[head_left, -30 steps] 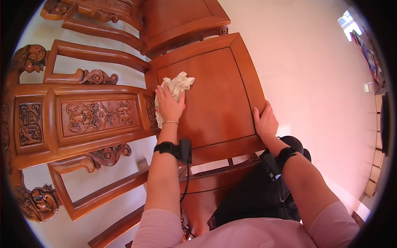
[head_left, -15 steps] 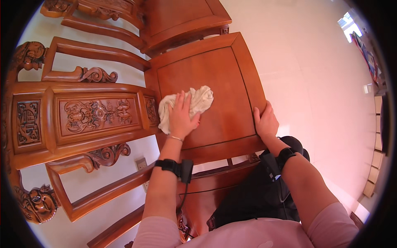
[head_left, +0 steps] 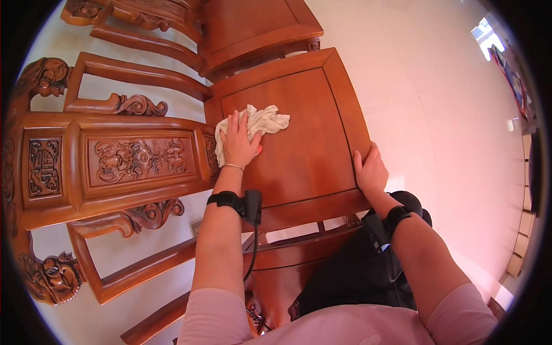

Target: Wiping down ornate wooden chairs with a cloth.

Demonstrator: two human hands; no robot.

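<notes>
A crumpled off-white cloth [head_left: 267,121] lies on the back left part of a reddish-brown wooden chair seat [head_left: 305,144], close to the carved backrest. On top of it rests my left hand [head_left: 240,144], pressing down with fingers stretched out flat and the thumb apart. Part of the cloth is hidden beneath the palm. My right hand [head_left: 372,171] grips the seat's right edge near its front corner, thumb on top and fingers along the outer side. A black strap with a small box sits on each forearm.
The carved wooden backrest [head_left: 138,158] and curved armrests stand to the left. Beyond the seat is a second matching seat [head_left: 253,31], and another wooden seat [head_left: 276,282] lies nearest me. Pale, glossy floor [head_left: 437,144] stretches to the right.
My left hand has slid left and slightly away from me, taking the cloth with it toward the backrest. My right hand stays at the seat edge.
</notes>
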